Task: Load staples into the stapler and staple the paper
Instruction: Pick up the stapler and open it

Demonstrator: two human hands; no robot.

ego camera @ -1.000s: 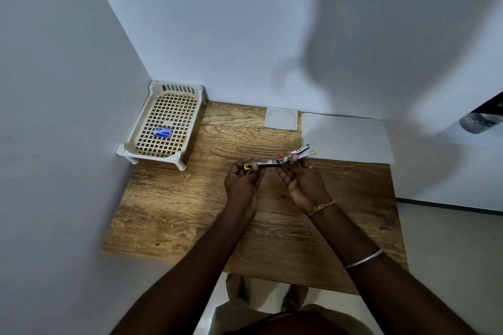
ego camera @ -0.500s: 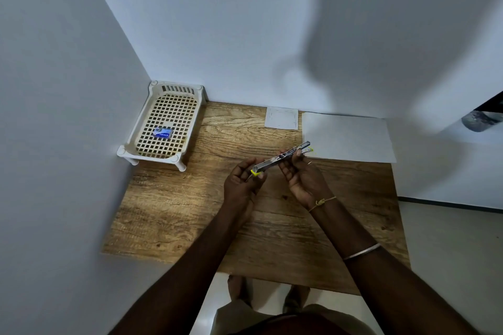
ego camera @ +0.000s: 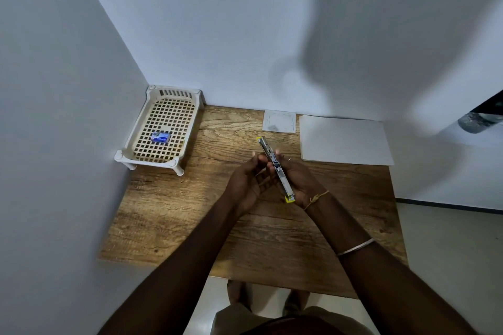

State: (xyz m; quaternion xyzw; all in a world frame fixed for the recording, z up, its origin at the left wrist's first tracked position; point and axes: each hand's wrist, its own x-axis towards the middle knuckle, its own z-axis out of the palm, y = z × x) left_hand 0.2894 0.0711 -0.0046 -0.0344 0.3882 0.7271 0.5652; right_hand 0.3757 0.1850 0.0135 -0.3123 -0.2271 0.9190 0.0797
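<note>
A slim metal stapler (ego camera: 275,166) with yellow ends is held above the middle of the wooden table (ego camera: 190,212), lengthwise from far to near. My right hand (ego camera: 298,179) grips it along its near half. My left hand (ego camera: 249,179) cups beside it, fingers touching its middle. A small blue staple box (ego camera: 160,136) lies in the white lattice tray (ego camera: 141,130) at the far left corner. A large white paper sheet (ego camera: 344,140) lies flat at the far right, and a smaller paper square (ego camera: 279,121) sits to its left against the wall.
White walls close in the table on the left and at the back. The near table edge ends above my feet on a light floor. A dark object (ego camera: 481,119) shows at the right edge, beyond the table.
The stapler has swung from lying crosswise between both hands to pointing away from me. My right hand now carries most of it, and both hands shifted slightly.
</note>
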